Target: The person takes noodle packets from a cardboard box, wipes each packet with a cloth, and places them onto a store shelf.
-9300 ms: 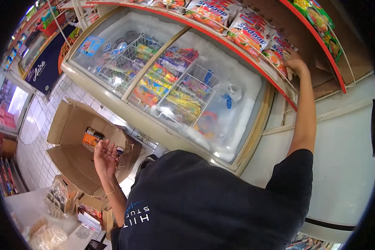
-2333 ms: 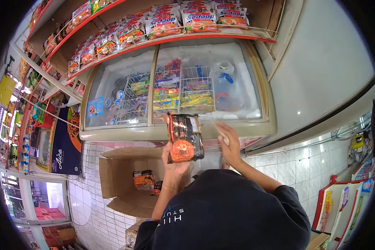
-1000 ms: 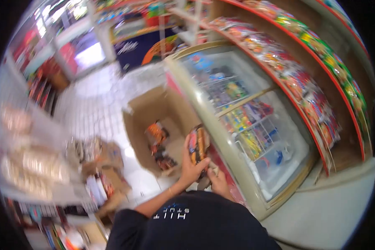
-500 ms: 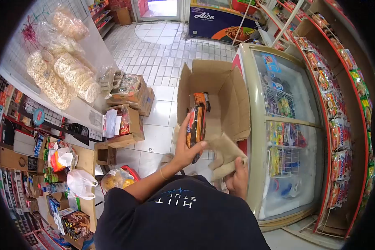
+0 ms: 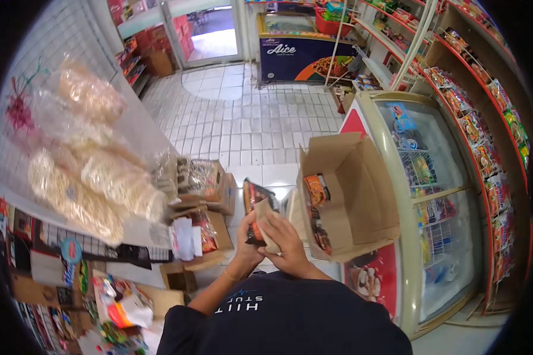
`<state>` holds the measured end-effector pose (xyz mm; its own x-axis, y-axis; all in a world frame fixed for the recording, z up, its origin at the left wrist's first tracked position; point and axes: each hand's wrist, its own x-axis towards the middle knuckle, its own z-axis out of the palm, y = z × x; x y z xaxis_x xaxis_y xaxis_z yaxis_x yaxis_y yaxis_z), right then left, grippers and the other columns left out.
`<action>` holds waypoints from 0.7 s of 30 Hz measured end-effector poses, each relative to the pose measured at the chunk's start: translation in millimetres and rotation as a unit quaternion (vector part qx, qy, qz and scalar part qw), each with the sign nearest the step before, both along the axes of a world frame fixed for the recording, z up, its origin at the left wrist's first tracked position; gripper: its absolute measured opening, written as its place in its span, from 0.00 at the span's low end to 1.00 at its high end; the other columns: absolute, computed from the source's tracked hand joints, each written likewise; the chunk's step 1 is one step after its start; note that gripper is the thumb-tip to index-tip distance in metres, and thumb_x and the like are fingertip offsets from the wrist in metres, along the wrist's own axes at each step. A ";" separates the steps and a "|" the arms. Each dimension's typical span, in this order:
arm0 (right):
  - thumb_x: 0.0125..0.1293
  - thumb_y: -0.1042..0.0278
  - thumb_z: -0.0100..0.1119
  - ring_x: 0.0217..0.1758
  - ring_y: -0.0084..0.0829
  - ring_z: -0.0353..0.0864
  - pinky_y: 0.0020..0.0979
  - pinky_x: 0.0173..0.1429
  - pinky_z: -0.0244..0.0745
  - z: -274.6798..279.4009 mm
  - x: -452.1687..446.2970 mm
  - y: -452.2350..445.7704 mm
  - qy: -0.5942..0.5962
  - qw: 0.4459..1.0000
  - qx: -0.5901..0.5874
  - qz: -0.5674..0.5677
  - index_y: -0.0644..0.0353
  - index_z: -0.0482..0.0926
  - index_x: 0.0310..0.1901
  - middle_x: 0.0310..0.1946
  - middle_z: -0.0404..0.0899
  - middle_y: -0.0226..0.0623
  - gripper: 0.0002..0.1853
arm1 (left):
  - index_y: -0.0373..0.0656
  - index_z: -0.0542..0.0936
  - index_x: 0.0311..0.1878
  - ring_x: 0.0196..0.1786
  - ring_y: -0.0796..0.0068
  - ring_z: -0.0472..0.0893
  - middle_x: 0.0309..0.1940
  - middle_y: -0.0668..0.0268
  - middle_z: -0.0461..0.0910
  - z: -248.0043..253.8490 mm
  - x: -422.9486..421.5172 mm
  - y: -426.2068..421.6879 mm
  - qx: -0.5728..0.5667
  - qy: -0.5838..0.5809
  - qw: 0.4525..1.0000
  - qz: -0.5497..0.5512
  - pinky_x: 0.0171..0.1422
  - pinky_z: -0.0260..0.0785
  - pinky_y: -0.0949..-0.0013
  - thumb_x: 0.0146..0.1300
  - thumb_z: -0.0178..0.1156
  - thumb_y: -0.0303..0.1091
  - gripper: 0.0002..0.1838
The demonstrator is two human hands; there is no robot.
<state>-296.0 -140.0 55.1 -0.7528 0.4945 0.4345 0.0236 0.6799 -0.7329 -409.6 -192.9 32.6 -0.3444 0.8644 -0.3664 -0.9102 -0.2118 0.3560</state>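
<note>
A black-and-orange instant noodle packet [image 5: 256, 193] is in my left hand [image 5: 246, 253], whose fingers wrap its lower end. My right hand [image 5: 287, 245] presses a beige cloth [image 5: 266, 220] flat against the packet's right side, gripping the cloth under its fingers. Both hands are close together in front of my chest. To their right stands an open cardboard box [image 5: 361, 204]. Inside it, along its left side, lie an orange noodle packet [image 5: 316, 189] and darker packets [image 5: 320, 234].
A glass-topped freezer [image 5: 405, 236] stands right of the box, with snack shelves [image 5: 491, 160] beyond. On the left, bags of crackers [image 5: 95, 177] hang over cartons [image 5: 216, 192] on the floor. Tiled floor [image 5: 249, 130] leads toward a doorway [image 5: 210, 35].
My hands have come together, and the cloth is now against the noodle packet. The packet has moved away from the box, which now appears farther right as the view shifted.
</note>
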 end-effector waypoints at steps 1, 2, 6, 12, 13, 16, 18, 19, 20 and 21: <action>0.50 0.66 0.61 0.60 0.45 0.63 0.39 0.63 0.56 -3.3 -21.6 1.4 0.000 1.000 -0.001 0.013 0.52 0.67 0.58 0.60 0.63 0.42 0.30 | 0.45 0.73 0.46 0.43 0.71 0.77 0.41 0.65 0.77 3.3 -20.8 -3.1 -0.005 0.009 1.000 0.001 0.50 0.69 0.66 0.61 0.47 0.46 0.17; 0.50 0.66 0.61 0.60 0.45 0.63 0.39 0.63 0.56 -6.1 -39.5 5.0 0.001 1.000 -0.002 0.004 0.52 0.67 0.58 0.60 0.63 0.42 0.30 | 0.45 0.73 0.47 0.43 0.71 0.77 0.41 0.66 0.77 9.8 -41.7 -11.3 -0.017 0.015 1.000 -0.020 0.50 0.68 0.66 0.61 0.48 0.47 0.18; 0.43 0.72 0.66 0.58 0.46 0.66 0.40 0.60 0.60 -2.9 -97.3 5.9 -0.008 1.000 0.004 0.009 0.56 0.66 0.58 0.59 0.63 0.46 0.36 | 0.46 0.71 0.52 0.49 0.68 0.75 0.47 0.67 0.76 15.8 -97.8 -21.4 -0.045 0.072 0.996 -0.040 0.54 0.66 0.64 0.64 0.43 0.50 0.21; 0.49 0.78 0.62 0.52 0.27 0.70 0.25 0.54 0.65 -4.8 -137.9 33.1 0.123 0.950 -0.287 -0.004 0.61 0.65 0.57 0.52 0.70 0.36 0.31 | 0.55 0.50 0.66 0.56 0.78 0.64 0.58 0.72 0.61 7.6 -131.1 0.3 -0.107 0.304 0.945 -0.055 0.52 0.60 0.69 0.65 0.44 0.51 0.30; 0.52 0.78 0.62 0.50 0.21 0.70 0.22 0.53 0.65 -4.6 -140.2 42.5 0.158 0.906 -0.394 -0.001 0.65 0.65 0.57 0.49 0.72 0.34 0.28 | 0.54 0.51 0.66 0.56 0.78 0.65 0.58 0.71 0.62 0.7 -138.5 8.7 -0.111 0.348 0.929 -0.056 0.52 0.60 0.70 0.65 0.45 0.49 0.29; 0.52 0.80 0.61 0.46 0.21 0.72 0.24 0.50 0.69 -6.2 -135.0 76.5 0.121 0.840 -0.529 -0.003 0.67 0.65 0.55 0.44 0.74 0.33 0.27 | 0.51 0.55 0.63 0.55 0.76 0.67 0.55 0.69 0.65 -20.6 -162.1 34.1 -0.138 0.348 0.926 -0.040 0.53 0.62 0.70 0.65 0.46 0.46 0.26; 0.52 0.79 0.60 0.44 0.22 0.74 0.25 0.48 0.71 -3.2 -136.5 93.9 0.144 0.802 -0.579 0.014 0.67 0.65 0.54 0.44 0.74 0.34 0.26 | 0.49 0.58 0.62 0.54 0.75 0.70 0.53 0.68 0.68 -24.3 -180.3 48.1 -0.163 0.305 0.938 -0.019 0.54 0.64 0.69 0.66 0.45 0.45 0.24; 0.51 0.77 0.61 0.41 0.21 0.74 0.24 0.45 0.72 -4.8 -139.1 103.6 0.141 0.792 -0.594 0.025 0.66 0.66 0.53 0.43 0.75 0.34 0.26 | 0.46 0.61 0.59 0.52 0.73 0.72 0.50 0.66 0.70 -21.1 -193.8 53.0 -0.107 0.287 0.950 -0.056 0.53 0.66 0.67 0.66 0.45 0.45 0.22; 0.50 0.75 0.61 0.38 0.21 0.75 0.23 0.43 0.72 -7.2 -142.8 114.9 0.138 0.781 -0.607 0.038 0.66 0.66 0.52 0.42 0.75 0.34 0.26 | 0.43 0.64 0.56 0.49 0.71 0.75 0.48 0.64 0.73 -19.4 -205.8 59.7 -0.050 0.268 0.958 -0.091 0.52 0.68 0.65 0.66 0.45 0.45 0.21; 0.50 0.72 0.62 0.37 0.22 0.76 0.23 0.40 0.73 -11.9 -148.4 128.6 0.125 0.779 -0.612 0.047 0.66 0.65 0.53 0.40 0.75 0.34 0.27 | 0.39 0.68 0.52 0.47 0.69 0.77 0.46 0.60 0.75 -22.5 -215.3 68.4 -0.032 0.204 0.975 -0.085 0.51 0.70 0.62 0.66 0.45 0.44 0.20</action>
